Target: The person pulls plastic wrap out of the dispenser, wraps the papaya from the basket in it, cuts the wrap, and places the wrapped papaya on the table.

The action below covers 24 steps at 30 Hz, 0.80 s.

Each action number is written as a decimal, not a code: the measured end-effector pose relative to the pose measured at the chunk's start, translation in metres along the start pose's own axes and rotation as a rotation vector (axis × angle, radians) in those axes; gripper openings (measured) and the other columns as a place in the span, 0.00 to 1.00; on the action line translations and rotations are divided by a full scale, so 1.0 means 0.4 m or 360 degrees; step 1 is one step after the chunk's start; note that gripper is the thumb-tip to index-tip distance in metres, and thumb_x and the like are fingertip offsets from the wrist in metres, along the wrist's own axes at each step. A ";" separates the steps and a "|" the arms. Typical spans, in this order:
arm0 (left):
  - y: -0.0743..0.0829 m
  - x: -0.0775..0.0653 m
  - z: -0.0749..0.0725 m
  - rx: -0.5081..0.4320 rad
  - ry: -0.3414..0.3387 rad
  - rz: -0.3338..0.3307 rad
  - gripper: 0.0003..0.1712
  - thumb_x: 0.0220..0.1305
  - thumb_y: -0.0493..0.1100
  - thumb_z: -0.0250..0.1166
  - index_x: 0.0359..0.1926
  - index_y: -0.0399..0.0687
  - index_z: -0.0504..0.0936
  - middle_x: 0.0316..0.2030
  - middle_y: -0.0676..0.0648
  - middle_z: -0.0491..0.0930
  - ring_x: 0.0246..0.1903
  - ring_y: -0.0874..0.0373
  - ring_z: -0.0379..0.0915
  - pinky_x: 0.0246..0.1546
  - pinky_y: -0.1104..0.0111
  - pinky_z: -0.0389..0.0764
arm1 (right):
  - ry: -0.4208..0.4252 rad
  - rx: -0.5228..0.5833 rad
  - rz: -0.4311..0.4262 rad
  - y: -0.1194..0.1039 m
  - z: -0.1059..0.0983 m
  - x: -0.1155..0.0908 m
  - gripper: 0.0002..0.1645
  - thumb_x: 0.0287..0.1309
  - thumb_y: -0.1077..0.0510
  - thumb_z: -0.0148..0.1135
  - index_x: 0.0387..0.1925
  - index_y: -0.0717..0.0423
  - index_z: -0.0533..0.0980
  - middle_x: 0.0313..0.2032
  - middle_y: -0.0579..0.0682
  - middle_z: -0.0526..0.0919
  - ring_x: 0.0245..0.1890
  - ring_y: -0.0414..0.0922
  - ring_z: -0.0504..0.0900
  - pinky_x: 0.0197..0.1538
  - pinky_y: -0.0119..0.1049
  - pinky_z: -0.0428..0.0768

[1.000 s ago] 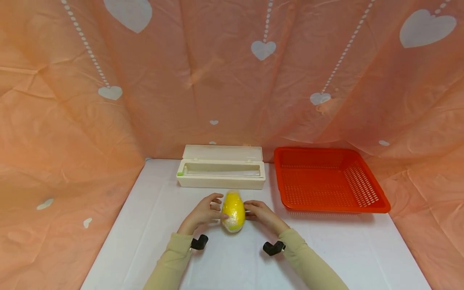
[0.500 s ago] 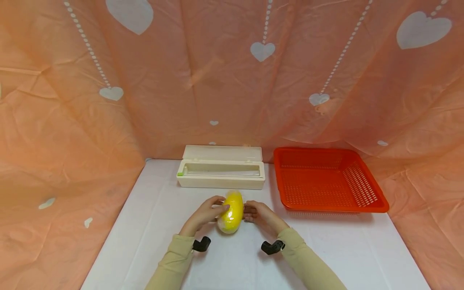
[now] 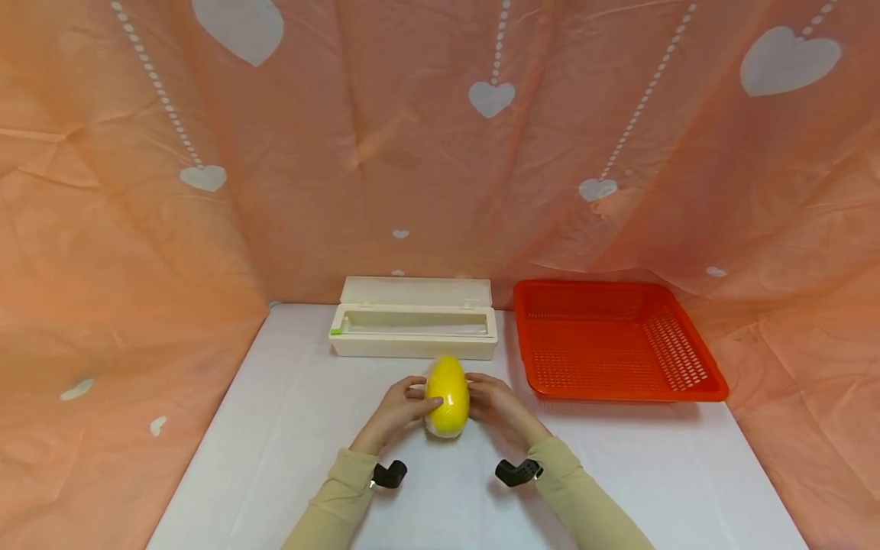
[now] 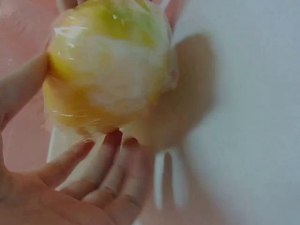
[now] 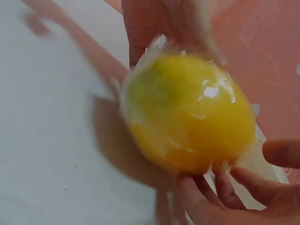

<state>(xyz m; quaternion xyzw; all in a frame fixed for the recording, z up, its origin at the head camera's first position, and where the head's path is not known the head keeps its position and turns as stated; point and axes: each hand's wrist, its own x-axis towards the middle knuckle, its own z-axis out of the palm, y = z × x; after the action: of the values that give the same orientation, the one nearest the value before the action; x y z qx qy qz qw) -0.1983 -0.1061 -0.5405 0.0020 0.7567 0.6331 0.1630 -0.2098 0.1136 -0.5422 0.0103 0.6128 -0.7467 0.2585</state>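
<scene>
A yellow oblong fruit [image 3: 448,397], wrapped in clear plastic film, is between my two hands over the white tabletop. Its near end shows a pale patch and some green in the left wrist view. My left hand [image 3: 399,412] grips it from the left, thumb lying on the upper side and fingers [image 4: 112,157] along the opposite side. At the right side, my right hand [image 3: 500,405] touches the fruit with extended fingers [image 5: 197,199]; in the right wrist view its thumb [image 5: 283,152] stands away from the film. Parts of the right fingers are hidden behind the fruit.
Behind the hands stands a long cream box [image 3: 412,347], its lid [image 3: 415,291] raised, with a small green piece [image 3: 336,331] at its left end. A red plastic basket [image 3: 622,393] sits at the back right. Orange cloth [image 3: 412,153] hangs behind the table [image 3: 275,428].
The fruit has been turned between the hands: it tilted, then came upright again with a smoother yellow side showing. My left thumb now lies further over it, and the right fingers have come closer.
</scene>
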 end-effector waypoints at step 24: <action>-0.021 0.016 0.001 -0.0226 -0.0103 -0.0003 0.36 0.62 0.46 0.67 0.61 0.26 0.66 0.51 0.32 0.76 0.41 0.50 0.78 0.42 0.58 0.82 | 0.0128 -0.0184 -0.0172 -0.001 -0.010 -0.010 0.24 0.66 0.60 0.54 0.60 0.66 0.70 0.60 0.60 0.71 0.53 0.51 0.76 0.60 0.48 0.72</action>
<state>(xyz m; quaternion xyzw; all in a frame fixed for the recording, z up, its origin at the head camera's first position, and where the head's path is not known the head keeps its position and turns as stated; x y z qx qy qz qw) -0.2024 -0.1062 -0.5502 0.0102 0.7044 0.6845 0.1876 -0.2078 0.1188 -0.5418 -0.0077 0.6645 -0.7218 0.1933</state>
